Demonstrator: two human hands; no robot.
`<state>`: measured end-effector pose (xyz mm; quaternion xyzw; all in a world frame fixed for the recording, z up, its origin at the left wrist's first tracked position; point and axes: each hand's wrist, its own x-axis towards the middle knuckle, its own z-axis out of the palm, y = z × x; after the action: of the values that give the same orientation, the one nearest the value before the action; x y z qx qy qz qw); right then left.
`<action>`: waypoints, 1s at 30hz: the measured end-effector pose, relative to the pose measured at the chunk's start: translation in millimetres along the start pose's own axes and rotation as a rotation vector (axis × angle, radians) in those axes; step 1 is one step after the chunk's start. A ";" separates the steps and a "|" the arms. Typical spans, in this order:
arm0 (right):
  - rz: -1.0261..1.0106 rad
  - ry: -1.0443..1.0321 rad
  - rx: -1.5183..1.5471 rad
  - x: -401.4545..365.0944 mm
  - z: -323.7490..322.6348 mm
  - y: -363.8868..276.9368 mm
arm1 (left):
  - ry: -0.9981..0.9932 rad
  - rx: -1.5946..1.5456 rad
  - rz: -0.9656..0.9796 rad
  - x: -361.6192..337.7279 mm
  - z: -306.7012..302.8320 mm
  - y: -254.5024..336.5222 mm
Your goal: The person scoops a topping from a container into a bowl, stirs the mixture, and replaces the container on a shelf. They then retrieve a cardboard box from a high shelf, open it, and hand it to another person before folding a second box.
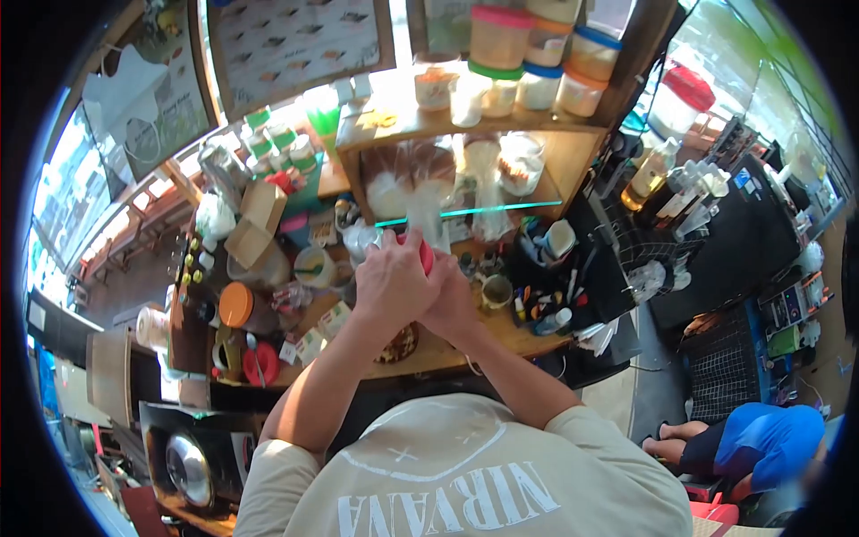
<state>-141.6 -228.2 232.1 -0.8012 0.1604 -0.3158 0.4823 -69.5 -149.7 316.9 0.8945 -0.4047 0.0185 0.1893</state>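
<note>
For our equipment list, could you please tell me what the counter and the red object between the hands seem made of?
Counter: probably wood, fairly matt, judging by its brown surface. Red object: perhaps smooth plastic, given its even colour, though mostly hidden.

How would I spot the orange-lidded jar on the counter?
Start at the wooden counter and go toward its left end. The jar stands just beyond a red round item. Its broad orange lid sets it apart from the pale tub nearby.

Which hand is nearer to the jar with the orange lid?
Left. The left hand is to the right of the orange-lidded jar, apart from it; the right hand is farther right, beyond the left one.
</note>
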 end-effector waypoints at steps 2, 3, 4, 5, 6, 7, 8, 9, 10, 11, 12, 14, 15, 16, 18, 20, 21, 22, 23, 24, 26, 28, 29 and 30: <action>0.021 -0.091 0.090 3.9 -18.9 16.7 | -0.026 0.008 0.096 6.7 -7.5 -2.4; 0.059 -0.200 0.188 5.2 -31.9 24.3 | -0.074 -0.061 0.348 10.2 -13.7 -4.3; 0.045 -0.189 0.181 5.8 -47.4 26.6 | -0.124 -0.127 0.602 14.1 -20.5 -6.4; 0.082 -0.374 0.432 5.8 -63.9 29.1 | -0.210 -0.203 0.808 20.7 -28.3 -8.5; 0.119 -0.562 0.682 4.8 -76.5 30.8 | -0.200 -0.200 0.822 24.7 -31.0 -5.7; 0.107 -0.553 0.671 4.1 -84.2 37.2 | -0.255 -0.282 0.994 28.7 -33.1 -2.0; -0.003 -0.646 0.697 3.0 -89.5 49.0 | -0.311 -0.363 1.166 32.2 -34.8 2.8; -0.113 -0.740 0.720 1.2 -93.5 55.1 | -0.321 -0.424 1.228 33.1 -36.2 10.1; -0.122 -0.731 0.708 -3.3 -96.1 60.2 | -0.314 -0.420 1.245 35.0 -39.8 17.7; -0.102 -0.695 0.742 -7.8 -98.4 61.3 | -0.334 -0.410 1.263 36.6 -44.7 25.3; -0.082 -0.660 0.776 -8.1 -101.9 62.8 | -0.353 -0.399 1.280 37.9 -49.3 33.1; 0.130 -0.561 0.711 -2.0 -115.6 26.2 | -0.317 -0.265 1.069 33.6 -55.1 48.9; 0.351 -0.462 0.655 0.4 -121.6 13.1 | -0.285 -0.143 0.837 33.4 -56.9 54.7; 0.342 -0.454 0.650 0.6 -125.7 20.2 | -0.278 -0.140 0.848 38.0 -56.3 58.0; -0.008 -0.515 0.846 -1.2 -132.8 45.2 | -0.410 -0.354 1.086 49.8 -53.6 64.5; 0.000 -0.566 1.028 -3.2 -137.4 55.2 | -0.455 -0.457 1.235 55.3 -55.4 77.0; 0.020 -0.585 1.099 -3.2 -138.5 60.5 | -0.509 -0.565 1.371 58.4 -56.3 83.5; 0.053 -0.592 1.164 -2.9 -138.8 65.7 | -0.505 -0.560 1.386 66.2 -56.7 86.6; 0.081 -0.588 1.214 -1.2 -139.8 68.0 | -0.548 -0.611 1.352 80.5 -57.7 86.5; 0.103 -0.575 1.258 0.7 -142.3 70.1 | -0.590 -0.662 1.315 96.8 -61.1 85.8; 0.132 -0.529 1.302 14.2 -155.3 64.5 | -0.388 -0.746 0.997 147.3 -85.6 82.0; 0.120 -0.504 1.304 27.9 -171.5 49.4 | 0.226 -0.460 0.554 217.0 -91.1 92.4; 0.100 -0.334 1.245 35.1 -185.8 32.8 | 0.390 -0.418 0.496 238.7 -96.5 99.3; 0.083 -0.169 1.179 39.8 -197.3 23.6 | 0.554 -0.378 0.432 253.2 -99.6 104.7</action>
<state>-241.0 -394.5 291.6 -0.4135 -0.0496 -0.2677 0.8688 36.1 -358.9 490.4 0.6995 -0.5132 0.2236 0.4443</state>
